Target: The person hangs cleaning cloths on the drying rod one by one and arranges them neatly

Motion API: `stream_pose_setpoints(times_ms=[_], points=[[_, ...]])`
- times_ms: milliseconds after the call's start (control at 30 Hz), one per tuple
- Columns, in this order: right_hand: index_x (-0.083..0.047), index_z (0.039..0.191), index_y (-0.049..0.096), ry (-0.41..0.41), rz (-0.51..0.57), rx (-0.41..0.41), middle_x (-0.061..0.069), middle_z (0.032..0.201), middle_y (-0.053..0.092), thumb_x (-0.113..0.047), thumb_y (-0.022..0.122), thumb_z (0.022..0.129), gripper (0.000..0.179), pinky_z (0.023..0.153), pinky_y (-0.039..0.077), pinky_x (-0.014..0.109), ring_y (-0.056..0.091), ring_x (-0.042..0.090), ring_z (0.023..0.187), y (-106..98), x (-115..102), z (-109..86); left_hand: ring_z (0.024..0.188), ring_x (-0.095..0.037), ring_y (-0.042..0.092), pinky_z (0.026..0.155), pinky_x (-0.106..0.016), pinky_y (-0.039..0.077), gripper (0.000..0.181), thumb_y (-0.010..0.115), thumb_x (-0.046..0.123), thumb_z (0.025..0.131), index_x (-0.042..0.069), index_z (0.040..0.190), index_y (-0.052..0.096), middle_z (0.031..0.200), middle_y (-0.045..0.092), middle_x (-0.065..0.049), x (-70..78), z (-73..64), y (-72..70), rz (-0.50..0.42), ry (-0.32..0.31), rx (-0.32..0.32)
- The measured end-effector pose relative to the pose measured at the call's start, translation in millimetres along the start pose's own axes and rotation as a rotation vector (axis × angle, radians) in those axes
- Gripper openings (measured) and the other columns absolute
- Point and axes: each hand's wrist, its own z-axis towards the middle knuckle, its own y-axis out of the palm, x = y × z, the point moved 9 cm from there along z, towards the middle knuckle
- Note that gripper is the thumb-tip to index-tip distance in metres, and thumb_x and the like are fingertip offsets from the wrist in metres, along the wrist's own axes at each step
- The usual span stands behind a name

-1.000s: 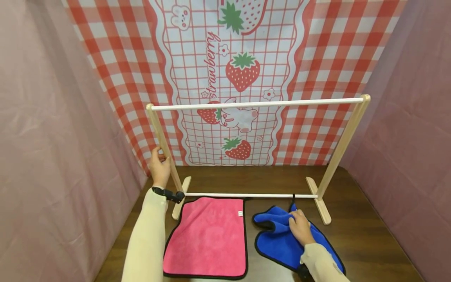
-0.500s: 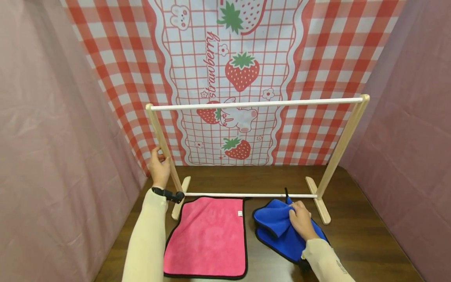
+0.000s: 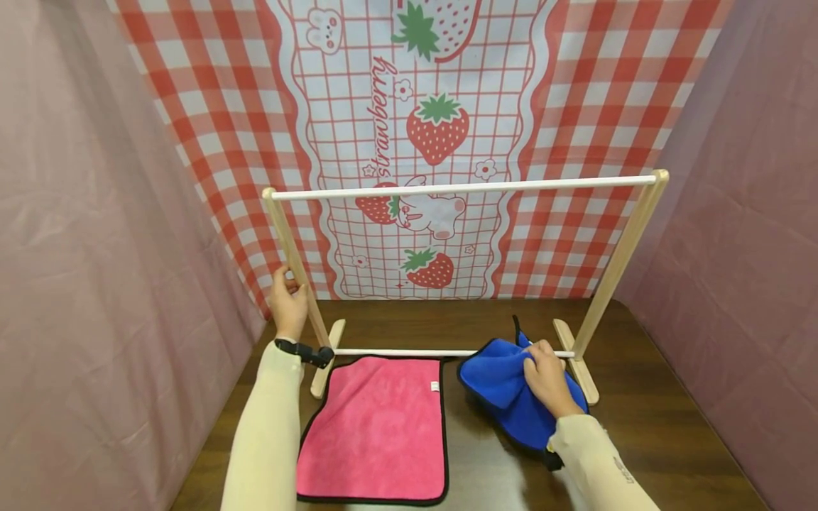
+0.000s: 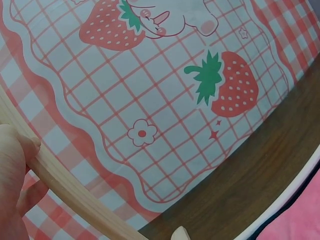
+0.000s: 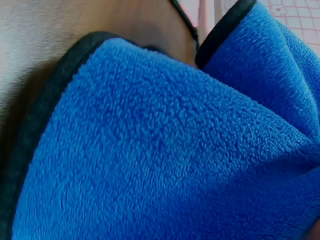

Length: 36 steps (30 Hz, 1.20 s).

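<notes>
My left hand (image 3: 289, 305) grips the left wooden post of a drying rack (image 3: 460, 187); the left wrist view has thumb and fingers around that post (image 4: 75, 200). With my right hand (image 3: 547, 376) I hold a blue towel (image 3: 505, 380) with black edging, bunched at the fingers and hanging in folds in front of the rack's lower bar. A black loop (image 3: 516, 325) sticks up from its top corner. Blue pile (image 5: 150, 140) fills most of the right wrist view, where the fingers are almost wholly hidden.
A pink towel (image 3: 377, 433) with black edging lies flat on the brown wooden table (image 3: 473, 475), left of the blue one. The rack's feet (image 3: 575, 362) stand on the table. Behind hangs a strawberry-print cloth (image 3: 437, 131), with pink curtains (image 3: 722, 234) at both sides.
My right hand has moved up and away from me, lifting the blue towel, which now overlaps the lower bar in the head view. The left hand has stayed on the post.
</notes>
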Motion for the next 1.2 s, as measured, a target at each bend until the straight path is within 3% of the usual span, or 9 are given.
stream_pose_setpoints(times_ms=[333,667,867,1200], points=[[0.008,0.083,0.066,-0.136,0.014,0.109,0.019,0.087,0.055,0.012,0.050,0.078,0.018,0.072,0.047,0.055,0.059,0.043,0.081,-24,-30,22.9,0.097,-0.044,0.063,0.086,-0.054,0.054,0.044,0.063,-0.015,0.085,-0.003,0.127,0.056,0.097,0.061,-0.032,-1.7,0.4,0.2,-0.004,0.006,-0.004],[0.008,0.082,0.066,-0.164,0.029,0.119,0.021,0.088,0.055,0.012,0.048,0.078,0.019,0.077,0.040,0.057,0.053,0.046,0.084,-40,-47,40.5,0.096,-0.044,0.063,0.086,-0.054,0.054,0.042,0.063,-0.016,0.085,-0.005,0.125,0.056,0.095,0.060,-0.032,0.9,0.2,-0.5,-0.004,0.015,0.000],[0.006,0.083,0.067,-0.165,0.029,0.121,0.019,0.089,0.055,0.012,0.048,0.080,0.020,0.071,0.033,0.055,0.057,0.044,0.083,-49,-55,50.9,0.097,-0.045,0.063,0.086,-0.054,0.054,0.042,0.063,-0.015,0.085,-0.005,0.125,0.056,0.096,0.060,-0.032,2.1,-0.6,-1.0,-0.004,0.009,-0.004],[0.006,0.081,0.065,-0.317,0.000,0.182,0.019,0.087,0.053,0.014,0.047,0.078,0.020,0.065,0.029,0.053,0.055,0.040,0.079,-69,-86,66.4,0.099,-0.045,0.063,0.086,-0.055,0.054,0.041,0.064,-0.013,0.087,-0.003,0.126,0.056,0.098,0.062,-0.032,-0.6,-0.1,-0.3,0.007,0.001,-0.011]])
